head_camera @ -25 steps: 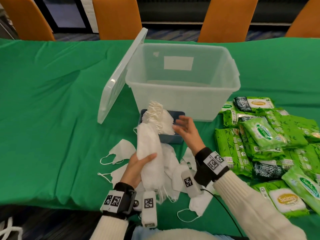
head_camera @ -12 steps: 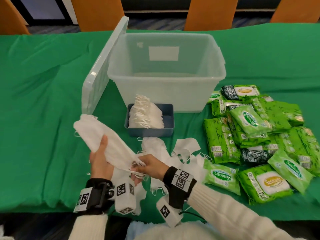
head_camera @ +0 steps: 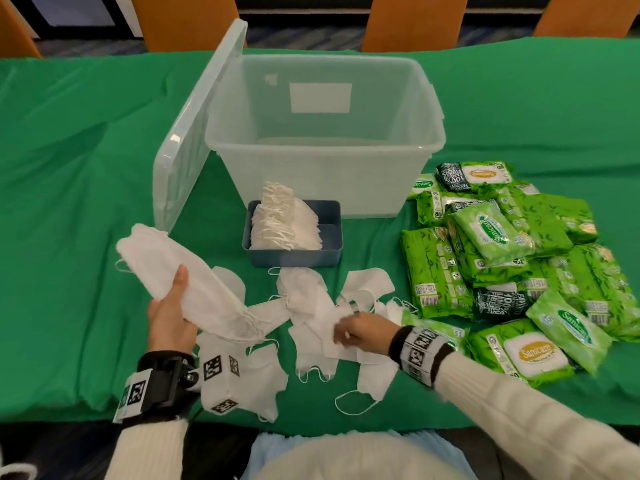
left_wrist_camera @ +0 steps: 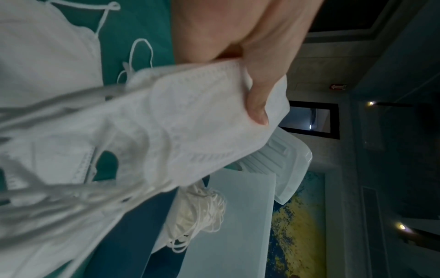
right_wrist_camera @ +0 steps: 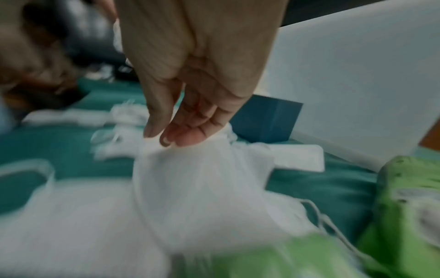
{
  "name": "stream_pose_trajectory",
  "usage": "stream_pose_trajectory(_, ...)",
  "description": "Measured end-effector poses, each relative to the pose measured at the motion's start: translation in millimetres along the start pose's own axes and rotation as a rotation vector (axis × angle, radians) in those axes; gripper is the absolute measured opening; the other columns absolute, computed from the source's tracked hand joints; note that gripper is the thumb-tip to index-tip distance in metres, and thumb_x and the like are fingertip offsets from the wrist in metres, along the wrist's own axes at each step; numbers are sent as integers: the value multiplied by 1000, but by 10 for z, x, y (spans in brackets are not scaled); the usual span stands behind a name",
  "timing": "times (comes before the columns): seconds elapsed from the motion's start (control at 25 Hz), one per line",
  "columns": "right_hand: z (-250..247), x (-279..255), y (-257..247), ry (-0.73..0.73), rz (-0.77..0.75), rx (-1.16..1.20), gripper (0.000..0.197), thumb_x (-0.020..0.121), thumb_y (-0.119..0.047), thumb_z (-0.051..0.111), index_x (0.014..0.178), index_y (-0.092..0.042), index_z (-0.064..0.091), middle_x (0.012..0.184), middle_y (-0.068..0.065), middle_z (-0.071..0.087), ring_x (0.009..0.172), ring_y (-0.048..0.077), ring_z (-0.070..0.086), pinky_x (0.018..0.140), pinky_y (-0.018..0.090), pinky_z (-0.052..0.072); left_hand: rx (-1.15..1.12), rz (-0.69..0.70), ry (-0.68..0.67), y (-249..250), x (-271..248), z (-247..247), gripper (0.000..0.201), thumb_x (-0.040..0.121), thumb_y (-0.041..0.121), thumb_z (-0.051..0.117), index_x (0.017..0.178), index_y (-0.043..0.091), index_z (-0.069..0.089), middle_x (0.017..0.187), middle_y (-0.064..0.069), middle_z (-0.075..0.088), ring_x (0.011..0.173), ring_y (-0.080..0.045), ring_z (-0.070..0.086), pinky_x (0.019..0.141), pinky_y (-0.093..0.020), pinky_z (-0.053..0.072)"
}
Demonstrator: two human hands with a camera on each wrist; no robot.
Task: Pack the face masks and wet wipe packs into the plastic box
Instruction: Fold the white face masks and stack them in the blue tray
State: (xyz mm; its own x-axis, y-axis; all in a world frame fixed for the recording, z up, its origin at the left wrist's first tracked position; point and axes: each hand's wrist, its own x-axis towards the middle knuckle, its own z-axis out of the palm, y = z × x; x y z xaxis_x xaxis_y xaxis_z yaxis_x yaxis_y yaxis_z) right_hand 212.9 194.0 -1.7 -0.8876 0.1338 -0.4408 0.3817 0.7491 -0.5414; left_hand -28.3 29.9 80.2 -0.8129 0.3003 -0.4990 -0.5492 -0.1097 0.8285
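Observation:
My left hand (head_camera: pixel 172 308) grips a thick stack of white face masks (head_camera: pixel 180 268), tilted up to the left above the green cloth; its thumb (left_wrist_camera: pixel 257 94) lies across the stack (left_wrist_camera: pixel 190 122). My right hand (head_camera: pixel 353 332) is down on the loose masks (head_camera: pixel 311 306) scattered on the cloth, and its thumb and fingertips (right_wrist_camera: pixel 166 139) pinch the top of one mask (right_wrist_camera: pixel 202 178). The clear plastic box (head_camera: pixel 311 181) stands open behind, with nothing visible inside. Green wet wipe packs (head_camera: pixel 502 254) are piled at the right.
The box lid (head_camera: pixel 194 133) leans upright against the box's left side. A small blue tray (head_camera: pixel 294 256) in front of the box holds another mask stack (head_camera: pixel 280 223). Orange chairs (head_camera: pixel 183 19) stand beyond the table. The table's near edge lies just under my wrists.
The left hand tipped its mask stack from upright to slanting left. The right hand left the tray, came to the stack's lower end, then moved right onto the loose masks.

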Motion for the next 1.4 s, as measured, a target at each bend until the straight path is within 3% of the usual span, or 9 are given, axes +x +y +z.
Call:
stream_pose_trajectory(0.08, 145, -170, 232, -157, -41, -327, 34, 83, 1, 57, 116, -8, 57, 116, 15, 53, 106, 30, 52, 83, 43, 49, 52, -28, -24, -22, 6, -42, 55, 91, 31, 60, 136, 3, 45, 129, -10, 56, 107, -21, 57, 90, -36, 46)
stream_pose_trajectory(0.2, 305, -272, 343, -236, -227, -530, 58, 65, -10, 78, 117, -12, 54, 115, 16, 52, 103, 30, 51, 78, 38, 48, 96, -72, -59, -94, -22, -54, 56, 91, 32, 59, 135, 0, 44, 131, -12, 55, 109, -24, 55, 93, -37, 44)
stream_pose_trajectory(0.36, 375, -225, 317, -197, -354, -708, 52, 37, -37, 86, 83, -32, 61, 89, -5, 59, 81, 14, 55, 60, 19, 46, 107, -108, -72, -153, -55, -63, 52, 93, 34, 55, 132, 1, 46, 125, -12, 57, 108, -24, 56, 96, -39, 44)
stream_pose_trajectory(0.6, -130, -141, 174, 420, -170, 73, 26, 66, -24, 81, 83, -19, 62, 97, -5, 60, 97, 14, 37, 81, 29, 36, 113, -95, -81, -103, -15, -165, 52, 94, 33, 54, 136, 3, 45, 132, -14, 55, 111, -24, 56, 95, -39, 43)
stream_pose_trajectory(0.76, -755, -237, -79, 569, -41, 440, 29, 69, -28, 79, 75, -39, 54, 96, -12, 56, 99, 15, 51, 89, 32, 41, 144, -110, -107, -147, -36, -133, 50, 94, 32, 54, 134, 4, 46, 130, -13, 56, 110, -25, 56, 95, -38, 43)
stream_pose_trajectory(1.0, -1248, -175, -453, 822, -26, 866, 18, 76, -6, 72, 78, -17, 58, 68, -12, 63, 66, 2, 57, 63, 19, 49, 178, -104, -209, -264, -263, 181, 35, 94, 24, 55, 126, 11, 49, 118, -10, 61, 96, -19, 61, 85, -34, 47)
stream_pose_trajectory(1.16, -1240, 254, -784, 717, 36, 744, 21, 79, -21, 72, 93, -10, 62, 88, -1, 65, 82, 17, 62, 74, 31, 50, 268, -119, -345, -398, -418, 448, 32, 94, 29, 54, 120, 9, 56, 108, -10, 69, 92, -20, 67, 69, -30, 55)
stream_pose_trajectory(1.28, -1187, 487, -935, 708, 112, 603, 36, 80, -28, 71, 106, -6, 62, 108, 5, 65, 95, 20, 58, 79, 27, 43, 239, -221, -301, -425, -424, 581, 49, 93, 53, 43, 118, 13, 56, 111, -12, 67, 101, -26, 64, 82, -37, 52)
stream_pose_trajectory(1.4, -1194, 559, -1033, 722, 109, 577, 27, 82, -27, 69, 104, -14, 59, 98, 0, 58, 86, 13, 45, 66, 20, 32, 268, -243, -280, -424, -376, 570, 54, 89, 61, 41, 111, 15, 56, 106, -11, 68, 101, -26, 64, 93, -42, 50)
